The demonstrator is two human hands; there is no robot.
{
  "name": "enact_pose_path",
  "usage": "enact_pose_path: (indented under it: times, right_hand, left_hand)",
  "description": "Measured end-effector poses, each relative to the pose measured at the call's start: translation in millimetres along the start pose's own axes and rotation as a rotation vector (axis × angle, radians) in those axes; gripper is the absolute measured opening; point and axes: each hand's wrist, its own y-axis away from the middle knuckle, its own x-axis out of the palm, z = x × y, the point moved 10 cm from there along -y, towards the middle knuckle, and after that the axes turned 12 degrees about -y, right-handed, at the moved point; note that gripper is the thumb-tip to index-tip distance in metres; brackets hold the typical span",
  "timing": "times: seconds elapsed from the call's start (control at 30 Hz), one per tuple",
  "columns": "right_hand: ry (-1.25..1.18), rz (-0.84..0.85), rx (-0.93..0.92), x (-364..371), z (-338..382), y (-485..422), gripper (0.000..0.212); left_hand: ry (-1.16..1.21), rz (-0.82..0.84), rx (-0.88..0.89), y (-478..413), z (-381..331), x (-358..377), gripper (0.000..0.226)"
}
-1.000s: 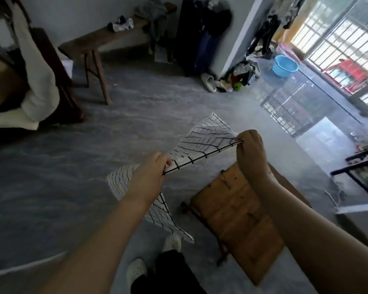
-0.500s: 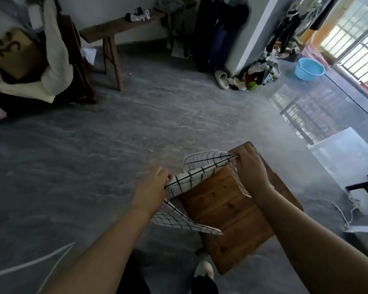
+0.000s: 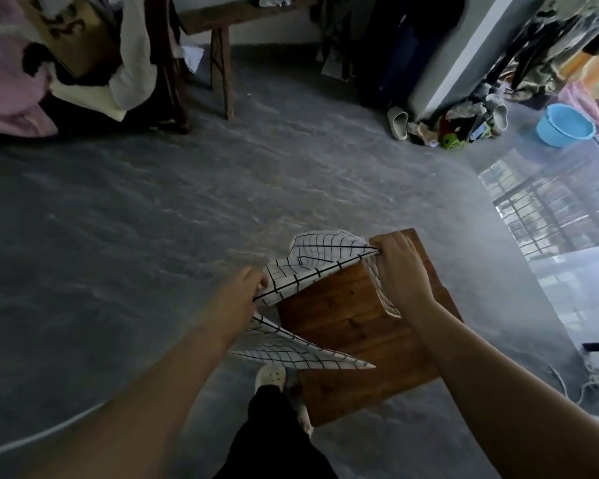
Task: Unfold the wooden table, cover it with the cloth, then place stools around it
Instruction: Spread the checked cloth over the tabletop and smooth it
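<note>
You are stretching one checked cloth [image 3: 312, 267] over one low wooden bench [image 3: 353, 326] on the floor, your left hand [image 3: 236, 299] pinching one end of its edge and your right hand [image 3: 400, 271] gripping the other. One blue basin [image 3: 566, 124] is sitting far right. One cardboard box [image 3: 73, 32] is bearing dark, unreadable marks.

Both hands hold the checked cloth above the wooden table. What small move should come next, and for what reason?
Probably draw the hands further apart and lower the cloth onto the table. The left hand and right hand each pinch its edge, but it hangs folded and bunched between them, and most of the wooden top is bare.
</note>
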Motion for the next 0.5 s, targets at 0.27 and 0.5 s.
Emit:
enact_pose_path:
  times: [0.27, 0.5]
  right_hand:
    - [0.091, -0.061, 0.197, 3.4, -41.3, -16.5, 0.016]
    - [0.099, -0.008, 0.335, 22.9, -70.7, -36.5, 0.016]
  left_hand:
    - [0.037, -0.072, 0.040, -33.8, 4.8, -22.5, 0.033]
    - [0.036, -0.121, 0.001, -58.6, 17.6, -36.8, 0.039]
